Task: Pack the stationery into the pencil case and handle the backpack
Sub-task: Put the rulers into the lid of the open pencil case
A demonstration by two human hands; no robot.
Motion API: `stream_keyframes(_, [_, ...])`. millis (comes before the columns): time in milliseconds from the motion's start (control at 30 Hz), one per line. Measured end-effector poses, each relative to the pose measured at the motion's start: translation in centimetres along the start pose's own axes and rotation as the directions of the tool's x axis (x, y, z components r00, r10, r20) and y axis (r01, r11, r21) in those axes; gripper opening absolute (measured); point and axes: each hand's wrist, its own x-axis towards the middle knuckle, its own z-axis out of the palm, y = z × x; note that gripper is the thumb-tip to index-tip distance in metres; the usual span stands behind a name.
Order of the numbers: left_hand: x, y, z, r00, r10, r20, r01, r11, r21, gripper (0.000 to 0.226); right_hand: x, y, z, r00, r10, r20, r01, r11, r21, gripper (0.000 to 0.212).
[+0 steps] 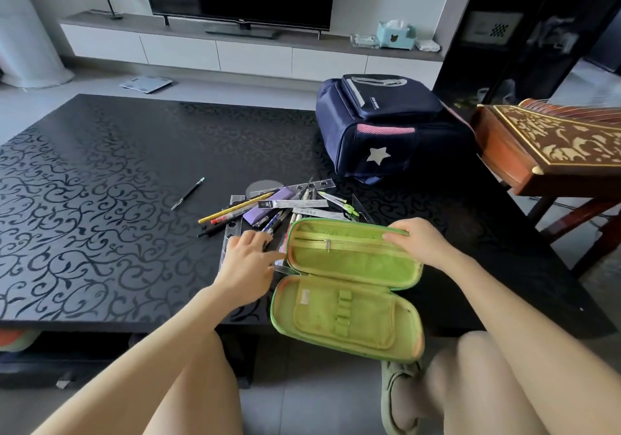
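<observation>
A green pencil case (346, 286) lies unzipped at the table's near edge, its lower half hanging over the edge. My right hand (421, 244) grips the raised upper flap at its right rim. My left hand (247, 260) hovers with fingers spread just left of the case, over clear rulers. A pile of stationery (275, 207) lies beyond the case: pencils, pens, a purple eraser box, rulers, a green compass. One lone pen (187, 193) lies apart to the left. A navy backpack (386, 128) with a white star lies at the back right.
The black patterned coffee table (100, 199) stretches left. A carved wooden instrument (551, 142) juts in at the right beside the backpack. A TV and low white cabinet stand behind. My knees are below the table edge.
</observation>
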Motion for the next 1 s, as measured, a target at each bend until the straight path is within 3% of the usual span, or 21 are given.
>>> stream_keyframes(233, [-0.7, 0.6, 1.0, 0.974, 0.168, 0.154, -0.193, 0.968, 0.162, 0.041, -1.2, 4.1, -2.1, 0.997, 0.017, -0.079, -0.014, 0.999, 0.043, 0.027])
stream_keyframes(467, [-4.7, -1.5, -0.5, 0.945, 0.325, 0.043, -0.327, 0.935, 0.135, 0.038, -1.8, 5.4, -1.6, 0.994, 0.035, -0.104, -0.027, 0.996, 0.082, 0.026])
stream_keyframes(533, [-5.1, -1.8, -0.6, 0.948, 0.307, 0.079, -0.315, 0.942, 0.113, 0.047, -1.9, 4.9, -1.1, 0.992, 0.033, -0.124, -0.021, 0.996, 0.091, 0.025])
stream_keyframes(633, [-4.3, -1.7, -0.3, 0.973, 0.190, 0.135, -0.209, 0.966, 0.150, 0.064, -2.0, 4.0, -0.7, 0.990, 0.012, -0.137, -0.004, 0.998, 0.056, 0.026])
stream_keyframes(800, [-1.3, -0.3, -0.5, 0.961, -0.036, 0.275, -0.031, 0.971, 0.235, 0.073, -2.5, 2.6, -0.3, 0.989, 0.005, -0.147, -0.016, 0.997, -0.070, 0.025])
stream_keyframes(900, [-1.4, 1.1, -1.1, 0.939, 0.009, 0.344, -0.091, 0.970, 0.225, 0.095, -2.3, 2.2, -0.1, 0.986, 0.030, -0.163, -0.053, 0.989, -0.141, 0.027])
stream_keyframes(1000, [-3.8, 1.3, -1.3, 0.892, 0.102, 0.441, -0.135, 0.990, 0.043, 0.119, -2.0, 2.0, 0.1, 0.985, 0.042, -0.166, -0.070, 0.983, -0.167, 0.026])
